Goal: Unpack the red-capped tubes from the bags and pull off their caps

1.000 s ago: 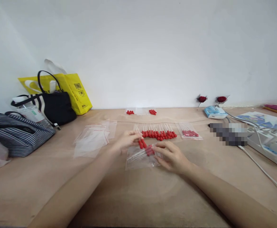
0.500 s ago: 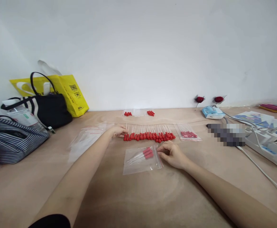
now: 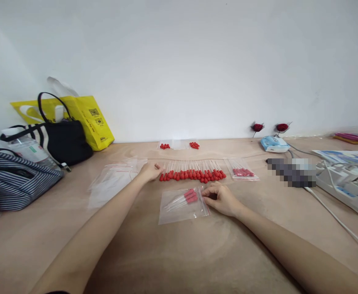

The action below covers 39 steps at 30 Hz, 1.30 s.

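A row of droppers (image 3: 194, 174) with red bulbs and thin clear stems lies across the table, bulbs towards me. At the row's left end is my left hand (image 3: 151, 172), its fingers curled in beside the stems; what lies between the fingertips is hidden. A clear zip bag (image 3: 169, 214) with several red-bulbed droppers in it lies flat nearer to me. My right hand (image 3: 223, 198) pinches its right edge, at the red zip strip, between thumb and fingers.
Flat clear bags (image 3: 107, 188) lie at left. A filled bag (image 3: 243, 172) is right of the row; more red bulbs (image 3: 194, 145) lie by the wall. Handbags (image 3: 68, 141) stand far left. At right are a tissue pack (image 3: 274, 144), a power strip (image 3: 347, 194) and cables.
My left hand has drawn slightly left, and its fingers have curled in from reaching over the leftmost dropper. The right hand stays at the bag's edge.
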Motion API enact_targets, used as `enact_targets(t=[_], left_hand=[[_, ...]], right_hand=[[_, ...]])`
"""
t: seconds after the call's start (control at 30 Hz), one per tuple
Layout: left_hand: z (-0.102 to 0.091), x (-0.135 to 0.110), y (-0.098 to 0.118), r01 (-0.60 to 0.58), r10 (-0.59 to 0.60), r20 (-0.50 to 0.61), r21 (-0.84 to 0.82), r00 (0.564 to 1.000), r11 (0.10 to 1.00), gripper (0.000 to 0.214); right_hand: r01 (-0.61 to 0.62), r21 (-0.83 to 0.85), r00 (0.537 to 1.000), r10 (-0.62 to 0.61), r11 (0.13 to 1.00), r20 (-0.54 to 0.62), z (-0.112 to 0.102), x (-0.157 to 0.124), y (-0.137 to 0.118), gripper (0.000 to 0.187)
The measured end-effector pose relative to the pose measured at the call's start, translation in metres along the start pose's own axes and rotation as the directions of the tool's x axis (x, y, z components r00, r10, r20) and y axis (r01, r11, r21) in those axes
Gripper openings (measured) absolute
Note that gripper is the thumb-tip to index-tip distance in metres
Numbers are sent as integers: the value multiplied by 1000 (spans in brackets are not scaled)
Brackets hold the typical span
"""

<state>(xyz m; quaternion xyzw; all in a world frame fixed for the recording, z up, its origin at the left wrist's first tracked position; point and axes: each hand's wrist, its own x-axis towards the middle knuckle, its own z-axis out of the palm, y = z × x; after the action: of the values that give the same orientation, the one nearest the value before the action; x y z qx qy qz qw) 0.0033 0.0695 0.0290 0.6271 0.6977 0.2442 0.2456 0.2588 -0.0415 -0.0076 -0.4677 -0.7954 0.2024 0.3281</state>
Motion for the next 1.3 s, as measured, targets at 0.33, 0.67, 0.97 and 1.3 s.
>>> enact_targets(t=[0.33, 0.67, 0.97, 1.3], left_hand=[[27, -113, -10, -735, 707, 256, 18, 659, 678, 38], [26, -109, -10, -731, 680, 384, -21, 624, 682, 43], [27, -109, -8, -727, 669, 383, 10, 637, 686, 43], [26, -106, -12, -724, 655, 404, 24, 638, 689, 43]], right_hand=[[48, 75, 997, -43, 996, -67, 8, 1, 4, 26], [199, 92, 975, -207, 976, 85, 7, 2, -12, 32], [176, -32, 978, -171, 984, 119, 11, 2, -15, 25], [173, -91, 978, -161, 981, 129, 12, 3, -13, 31]])
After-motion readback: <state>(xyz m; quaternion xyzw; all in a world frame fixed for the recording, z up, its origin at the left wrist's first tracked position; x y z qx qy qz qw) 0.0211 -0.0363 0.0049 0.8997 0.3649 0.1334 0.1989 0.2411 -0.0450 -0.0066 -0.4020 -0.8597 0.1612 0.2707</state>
